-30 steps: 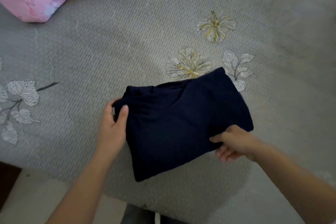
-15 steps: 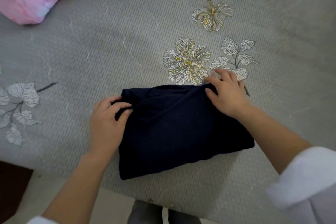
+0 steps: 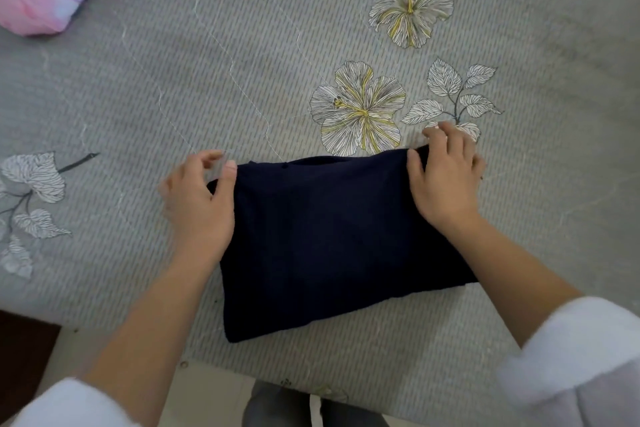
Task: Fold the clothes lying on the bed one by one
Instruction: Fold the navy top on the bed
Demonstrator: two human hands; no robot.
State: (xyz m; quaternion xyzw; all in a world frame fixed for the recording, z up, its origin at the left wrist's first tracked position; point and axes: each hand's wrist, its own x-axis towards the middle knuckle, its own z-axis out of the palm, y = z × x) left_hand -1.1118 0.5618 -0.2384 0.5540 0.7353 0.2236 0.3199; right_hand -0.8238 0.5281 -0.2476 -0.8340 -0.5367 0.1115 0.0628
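— What did the piece of clothing look like?
— It was a dark navy, soft-fabric garment (image 3: 332,239), folded into a thick, roughly rectangular packet. Its top was smooth, with only faint creases.
— How did it lie?
— Flat on the grey striped bedspread (image 3: 173,62), close to the bed's near edge. Its long side ran left to right, slightly skewed. Its far edge sat just below a large yellow-and-white printed flower (image 3: 358,107).
— Was it free?
— No. The left hand (image 3: 197,204) pinched its far left corner, thumb on top. The right hand (image 3: 446,180) gripped its far right corner, fingers curled over the far edge
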